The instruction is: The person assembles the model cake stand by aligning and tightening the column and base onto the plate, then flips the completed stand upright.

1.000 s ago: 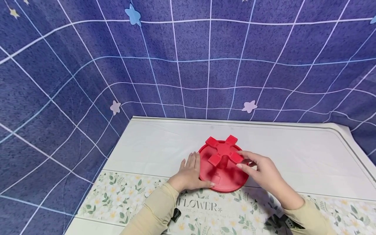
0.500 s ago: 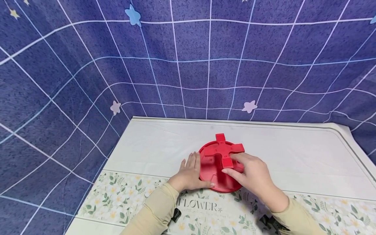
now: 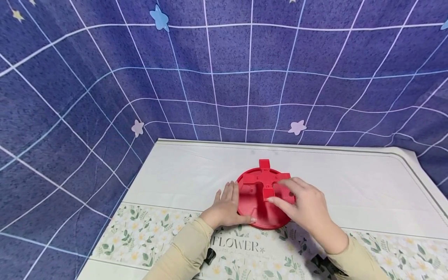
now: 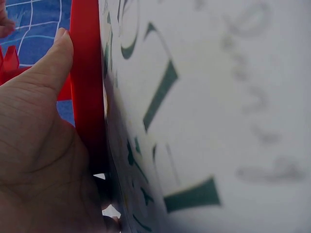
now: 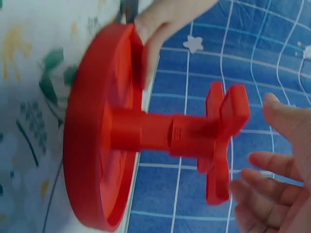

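A red round base with a raised rim stands on the table. From its middle rises a red post, topped by a red four-armed cross with small markings too small to read. My left hand rests against the base's left rim, fingers straight and thumb over the front edge. Around the cross's near and right arms hovers my right hand, thumb and fingers spread. In the right wrist view, gaps show between this hand and the cross.
A white cover with a floral band and printed lettering lies over the table. Behind and to the left hangs a blue curtain with grid lines and stars. Black straps sit at both wrists.
The cross has turned clockwise, seen from above, from a diagonal stance. My right hand moved left with it, then loosened and shifted slightly right. My left hand and the base stayed put.
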`<move>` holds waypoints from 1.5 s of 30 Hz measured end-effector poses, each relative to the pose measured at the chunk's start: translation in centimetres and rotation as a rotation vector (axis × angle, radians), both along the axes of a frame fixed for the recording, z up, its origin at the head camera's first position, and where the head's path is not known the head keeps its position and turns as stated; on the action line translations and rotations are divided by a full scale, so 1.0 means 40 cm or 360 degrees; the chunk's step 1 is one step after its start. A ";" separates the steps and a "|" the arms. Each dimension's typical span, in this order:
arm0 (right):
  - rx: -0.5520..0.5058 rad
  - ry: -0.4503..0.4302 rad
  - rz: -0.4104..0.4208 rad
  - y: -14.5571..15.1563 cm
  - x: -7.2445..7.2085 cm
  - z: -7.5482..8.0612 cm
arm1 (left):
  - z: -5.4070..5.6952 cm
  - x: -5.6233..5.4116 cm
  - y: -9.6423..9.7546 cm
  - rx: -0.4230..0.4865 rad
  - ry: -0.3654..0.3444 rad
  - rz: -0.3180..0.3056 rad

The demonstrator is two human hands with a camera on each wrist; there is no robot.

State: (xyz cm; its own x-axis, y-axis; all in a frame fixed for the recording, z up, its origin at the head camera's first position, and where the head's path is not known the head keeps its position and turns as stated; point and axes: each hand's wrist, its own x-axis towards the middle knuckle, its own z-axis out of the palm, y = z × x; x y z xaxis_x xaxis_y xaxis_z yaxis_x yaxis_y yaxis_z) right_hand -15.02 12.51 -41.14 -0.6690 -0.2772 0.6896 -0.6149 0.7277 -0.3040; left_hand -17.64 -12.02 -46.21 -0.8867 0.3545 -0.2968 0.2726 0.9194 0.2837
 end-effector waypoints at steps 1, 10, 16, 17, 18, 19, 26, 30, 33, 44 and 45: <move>-0.0031 0.0031 -0.0001 0.006 -0.004 0.002 | 0.004 0.001 0.000 -0.0002 0.0003 -0.0003; -0.0080 -0.0192 0.0038 0.052 -0.044 -0.014 | 0.012 0.006 0.001 0.0007 0.0026 -0.0013; -0.0124 -0.0476 0.0093 0.066 -0.057 -0.030 | 0.012 0.005 0.002 0.0006 0.0007 -0.0013; -0.0137 -0.0500 0.0100 0.068 -0.057 -0.031 | 0.011 0.005 0.003 0.0004 0.0004 -0.0013; -0.0149 -0.0518 0.0103 0.070 -0.057 -0.031 | 0.011 0.005 0.003 0.0006 0.0006 -0.0012; -0.0160 -0.0533 0.0108 0.071 -0.056 -0.031 | 0.011 0.005 0.003 0.0007 0.0004 -0.0010; -0.0190 -0.0616 0.0142 0.072 -0.038 -0.026 | 0.012 0.004 0.001 0.0002 0.0010 0.0004; -0.0164 -0.0620 0.0126 0.067 -0.026 -0.024 | 0.010 0.002 0.001 0.0006 0.0020 -0.0005; -0.0144 -0.0604 0.0120 0.060 -0.020 -0.024 | 0.005 0.000 0.001 -0.0014 -0.0003 -0.0011; -0.0089 -0.0537 0.0031 0.019 0.002 -0.020 | -0.013 -0.004 -0.005 0.0031 0.0012 -0.0024; -0.0084 -0.0530 0.0018 0.016 0.003 -0.019 | -0.012 -0.003 -0.005 0.0032 0.0012 -0.0025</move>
State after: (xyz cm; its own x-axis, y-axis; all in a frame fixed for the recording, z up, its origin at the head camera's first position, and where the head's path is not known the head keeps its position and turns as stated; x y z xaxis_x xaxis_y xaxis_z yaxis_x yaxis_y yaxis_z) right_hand -14.88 13.16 -41.91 -0.8571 -0.2557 0.4473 -0.4835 0.6991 -0.5268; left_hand -17.78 -12.22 -46.71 -0.8832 0.3742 -0.2827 0.2892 0.9091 0.2998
